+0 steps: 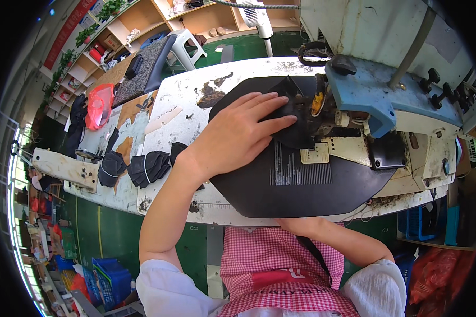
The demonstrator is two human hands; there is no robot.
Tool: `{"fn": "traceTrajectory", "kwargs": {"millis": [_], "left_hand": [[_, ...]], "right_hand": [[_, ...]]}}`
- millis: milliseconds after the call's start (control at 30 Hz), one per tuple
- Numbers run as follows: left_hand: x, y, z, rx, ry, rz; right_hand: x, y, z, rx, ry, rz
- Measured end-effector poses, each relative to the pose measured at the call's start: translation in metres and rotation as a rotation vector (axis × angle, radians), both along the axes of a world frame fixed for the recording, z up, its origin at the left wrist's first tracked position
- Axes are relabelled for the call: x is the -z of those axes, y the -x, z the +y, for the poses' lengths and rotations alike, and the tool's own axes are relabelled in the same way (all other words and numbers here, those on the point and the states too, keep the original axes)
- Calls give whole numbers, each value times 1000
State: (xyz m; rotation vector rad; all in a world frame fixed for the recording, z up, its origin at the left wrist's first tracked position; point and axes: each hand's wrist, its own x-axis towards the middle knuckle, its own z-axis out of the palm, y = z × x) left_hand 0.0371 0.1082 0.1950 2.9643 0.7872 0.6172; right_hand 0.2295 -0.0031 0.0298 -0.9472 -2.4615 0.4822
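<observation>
My left hand (243,132) lies palm down with its fingers stretched out, pressing on a dark leather-like piece (293,138) on the black plate (280,198) of a machine. Just right of my fingertips is the machine's working head (330,113), with a yellow-marked part; the piece runs in under it. A small cream metal plate (315,154) is set into the black surface beside the piece. My right forearm (349,243) reaches in under the near edge of the black plate, which hides the fingers of my right hand.
Bundles of folded black pieces (149,169) lie left on the worn white table (166,124). A red plastic bag (99,105) sits farther back. The blue machine arm (375,87) overhangs the right side. A white stool (188,47) and a fan (256,21) stand behind.
</observation>
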Motion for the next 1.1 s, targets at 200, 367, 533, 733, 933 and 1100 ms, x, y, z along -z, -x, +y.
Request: {"fn": "traceTrajectory", "kwargs": {"millis": [200, 367, 533, 733, 933, 1100], "left_hand": [[1, 3, 15, -55, 54, -68], [9, 49, -2, -315, 59, -479], [102, 147, -81, -623, 11, -326], [141, 41, -139, 18, -207, -108], [165, 23, -136, -390, 1281, -853], [126, 25, -154, 174, -236, -83]], "right_hand": [[-12, 5, 9, 2, -89, 91], [-5, 7, 17, -46, -66, 159], [5, 2, 24, -47, 50, 150], [29, -11, 24, 8, 36, 97], [-68, -2, -8, -466, 13, -58], [-147, -34, -14, -20, -731, 297]]}}
